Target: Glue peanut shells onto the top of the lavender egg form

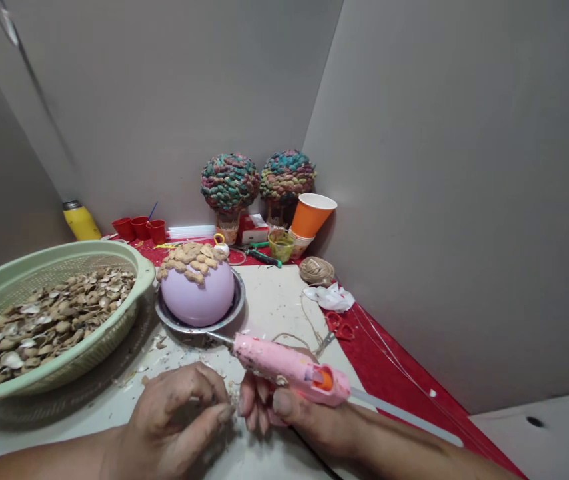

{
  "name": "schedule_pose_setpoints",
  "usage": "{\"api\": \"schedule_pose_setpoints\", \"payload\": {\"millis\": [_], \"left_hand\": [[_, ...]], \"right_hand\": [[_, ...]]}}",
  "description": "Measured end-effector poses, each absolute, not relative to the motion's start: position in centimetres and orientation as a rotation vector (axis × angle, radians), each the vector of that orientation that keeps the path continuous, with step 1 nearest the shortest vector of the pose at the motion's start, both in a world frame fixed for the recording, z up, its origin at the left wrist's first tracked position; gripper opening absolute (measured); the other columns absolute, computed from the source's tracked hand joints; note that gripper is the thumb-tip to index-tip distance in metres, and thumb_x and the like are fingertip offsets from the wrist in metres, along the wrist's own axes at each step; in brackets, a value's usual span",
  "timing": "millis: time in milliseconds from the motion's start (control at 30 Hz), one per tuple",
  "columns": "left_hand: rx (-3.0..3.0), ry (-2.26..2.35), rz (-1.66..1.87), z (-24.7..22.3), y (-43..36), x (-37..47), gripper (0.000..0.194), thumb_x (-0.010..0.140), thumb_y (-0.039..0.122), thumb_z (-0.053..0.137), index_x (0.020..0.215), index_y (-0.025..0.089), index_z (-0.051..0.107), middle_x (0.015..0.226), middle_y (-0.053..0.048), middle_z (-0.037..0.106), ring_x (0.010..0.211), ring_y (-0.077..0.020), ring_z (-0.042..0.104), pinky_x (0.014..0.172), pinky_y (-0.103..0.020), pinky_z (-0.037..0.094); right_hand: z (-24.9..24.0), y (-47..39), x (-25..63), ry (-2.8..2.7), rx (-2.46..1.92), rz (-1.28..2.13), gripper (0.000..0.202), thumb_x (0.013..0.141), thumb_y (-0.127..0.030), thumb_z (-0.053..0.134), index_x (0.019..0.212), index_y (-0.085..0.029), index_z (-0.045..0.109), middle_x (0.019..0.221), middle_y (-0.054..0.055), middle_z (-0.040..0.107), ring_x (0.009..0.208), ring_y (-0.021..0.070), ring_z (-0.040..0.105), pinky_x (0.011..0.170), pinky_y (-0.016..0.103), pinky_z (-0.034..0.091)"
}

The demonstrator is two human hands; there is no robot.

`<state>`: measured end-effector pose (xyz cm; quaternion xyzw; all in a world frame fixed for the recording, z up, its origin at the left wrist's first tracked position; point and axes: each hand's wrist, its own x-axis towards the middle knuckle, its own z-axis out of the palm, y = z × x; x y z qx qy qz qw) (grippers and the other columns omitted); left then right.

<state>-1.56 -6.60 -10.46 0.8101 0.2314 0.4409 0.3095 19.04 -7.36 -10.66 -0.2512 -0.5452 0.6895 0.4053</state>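
Note:
My right hand [304, 407] is closed round the handle of a pink glue gun [284, 363]. A clear glue stick [409, 417] juts from its back end, and the metal nozzle points left toward the bowl. Close beside it, my left hand [179, 407] hovers low over the white board with curled fingers and the thumb near the fingertips; whether something small sits in them is hidden. Beyond both hands, a lilac balloon [197, 300] rests in a metal bowl [237, 310]. Peanuts in their shells [189, 260] cover the balloon's top, and neither hand touches it.
At left stands a green basket [142, 267] of loose shells. Twine [317, 270], red scissors [339, 327] and white plastic [329, 297] lie at right. Two colourful peanut-covered balls [229, 183], an orange paper cup [313, 215], red cups [139, 228], pliers [264, 256] and a yellow bottle [81, 221] line the back.

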Motion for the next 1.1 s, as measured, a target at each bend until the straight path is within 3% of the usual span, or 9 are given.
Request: {"api": "schedule_pose_setpoints", "payload": {"millis": [167, 267, 467, 700, 800, 867, 933, 1000, 1100], "left_hand": [[1.911, 0.827, 1.180, -10.9, -6.4, -1.6, 0.015, 0.080, 0.009, 0.067, 0.080, 0.022, 0.061, 0.070, 0.003, 0.066, 0.062, -0.0116, 0.064, 0.061, -0.018, 0.052], [1.696, 0.814, 1.123, -11.1, -6.1, -1.6, 0.012, 0.088, 0.017, 0.063, 0.097, 0.025, 0.062, 0.067, 0.005, 0.063, 0.057, -0.0095, 0.061, 0.055, -0.017, 0.050], [1.510, 0.838, 1.005, -11.2, -6.0, -1.5, 0.035, 0.096, 0.034, 0.052, 0.129, 0.024, 0.045, 0.060, 0.008, 0.052, 0.052, -0.0091, 0.049, 0.052, -0.019, 0.042], [1.635, 0.968, 0.999, -11.0, -5.5, -2.2, 0.027, 0.097, 0.036, 0.047, 0.120, 0.021, 0.051, 0.052, 0.011, 0.034, 0.044, -0.0084, 0.032, 0.043, -0.019, 0.028], [1.999, 0.986, 1.106, -11.1, -4.9, -2.7, 0.023, 0.091, 0.021, 0.057, 0.114, 0.025, 0.057, 0.058, 0.008, 0.047, 0.050, -0.0091, 0.046, 0.052, -0.019, 0.039], [2.224, 0.986, 1.099, -11.5, -4.7, -2.9, 0.039, 0.087, 0.013, 0.059, 0.123, 0.027, 0.053, 0.083, 0.001, 0.063, 0.066, -0.0117, 0.058, 0.065, -0.022, 0.047], [2.371, 0.956, 0.984, -11.8, -4.5, -3.0, 0.049, 0.087, 0.010, 0.056, 0.131, 0.026, 0.046, 0.101, -0.004, 0.068, 0.078, -0.0144, 0.063, 0.074, -0.026, 0.049], [2.445, 0.920, 0.826, -12.0, -4.7, -2.9, 0.042, 0.089, 0.012, 0.054, 0.129, 0.023, 0.048, 0.091, -0.003, 0.070, 0.075, -0.0154, 0.064, 0.072, -0.026, 0.048], [2.473, 0.958, 0.501, -11.7, -5.0, -2.4, 0.011, 0.090, 0.022, 0.055, 0.100, 0.020, 0.059, 0.074, -0.001, 0.067, 0.067, -0.0172, 0.061, 0.063, -0.026, 0.045]], "right_hand": [[-10.6, -7.3, 19.1, -1.389, -0.644, 1.704, 0.055, 0.074, -0.068, 0.069, 0.098, -0.018, 0.066, 0.072, 0.002, 0.062, 0.059, 0.0134, 0.056, 0.055, 0.025, 0.041], [-11.1, -7.2, 19.4, -1.391, -0.663, 1.671, 0.054, 0.075, -0.069, 0.066, 0.088, -0.016, 0.067, 0.072, 0.002, 0.062, 0.059, 0.0126, 0.055, 0.054, 0.024, 0.039], [-12.3, -7.1, 20.1, -1.326, -0.724, 1.604, 0.060, 0.077, -0.073, 0.061, 0.084, -0.014, 0.069, 0.065, 0.002, 0.060, 0.054, 0.0110, 0.048, 0.050, 0.023, 0.031], [-12.3, -6.7, 20.6, -1.164, -0.703, 1.435, 0.051, 0.084, -0.068, 0.056, 0.076, -0.018, 0.065, 0.063, 0.001, 0.055, 0.049, 0.0103, 0.041, 0.046, 0.022, 0.028], [-12.1, -6.5, 20.6, -1.119, -0.683, 1.423, 0.049, 0.084, -0.066, 0.057, 0.074, -0.018, 0.063, 0.064, 0.001, 0.054, 0.050, 0.0108, 0.041, 0.045, 0.022, 0.027], [-12.1, -6.5, 20.6, -1.113, -0.690, 1.434, 0.049, 0.083, -0.066, 0.058, 0.074, -0.018, 0.063, 0.063, 0.001, 0.054, 0.051, 0.0112, 0.041, 0.045, 0.022, 0.027], [-12.1, -6.5, 20.5, -1.112, -0.704, 1.434, 0.050, 0.081, -0.067, 0.059, 0.073, -0.018, 0.063, 0.062, 0.000, 0.054, 0.050, 0.0113, 0.040, 0.045, 0.023, 0.026], [-12.1, -6.5, 20.5, -1.113, -0.705, 1.424, 0.050, 0.081, -0.067, 0.059, 0.072, -0.018, 0.063, 0.061, 0.000, 0.054, 0.050, 0.0111, 0.039, 0.045, 0.023, 0.026], [-12.2, -6.5, 20.6, -1.136, -0.688, 1.429, 0.049, 0.083, -0.066, 0.058, 0.074, -0.018, 0.064, 0.061, 0.000, 0.055, 0.049, 0.0107, 0.039, 0.045, 0.023, 0.026]]}}
